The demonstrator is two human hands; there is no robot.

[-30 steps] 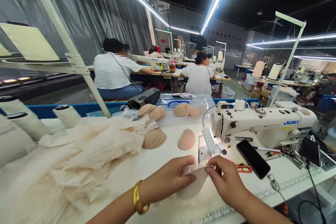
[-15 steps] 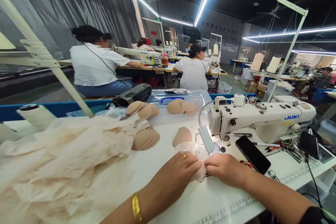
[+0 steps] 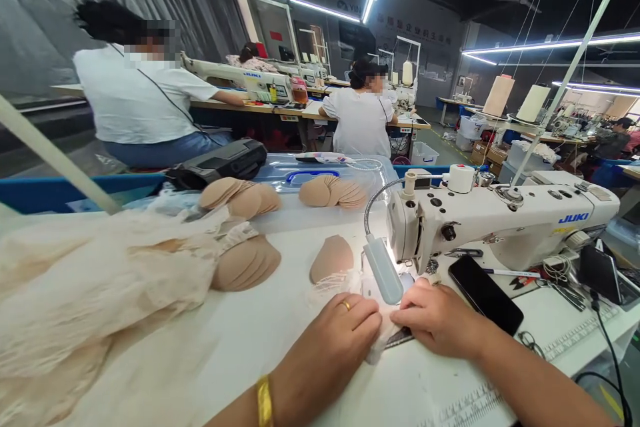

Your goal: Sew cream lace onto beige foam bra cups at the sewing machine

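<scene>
1. Closer in toward the machine head than half a second ago, the right hand (image 3: 440,320) covers part of the metal plate beside the lamp; the view has swung too.
2. Its thumb and fingertips pinch the sheer cream lace-edged fabric (image 3: 384,330), which lies on the table at the front of that plate.
3. The left hand (image 3: 353,327), with a gold ring and a gold bracelet (image 3: 264,400), has its fingers drawn together, gripping the same fabric just beside the right.
4. Lace from that fabric overlaps the lower edge of a single beige teardrop-shaped pad (image 3: 333,257); fanned beige pads (image 3: 250,263) lie further left.
5. A white industrial sewing machine (image 3: 520,220) reads "JUKI" in bold blue; the yellow lettering underneath is too small to read.
6. A pale slim lamp (image 3: 384,270) on a silver gooseneck hangs just above the hands.
7. Further back, another white sewing machine (image 3: 260,88), beside a person in a white shirt (image 3: 135,107), also reads "JUKI".
8. On the dark grey back wall (image 3: 440,17), "YIN" shows before a light tube cuts across; the Chinese characters beyond are blurred.
9. A white ruler strip (image 3: 467,407) carries graduations, its figures illegible.
</scene>
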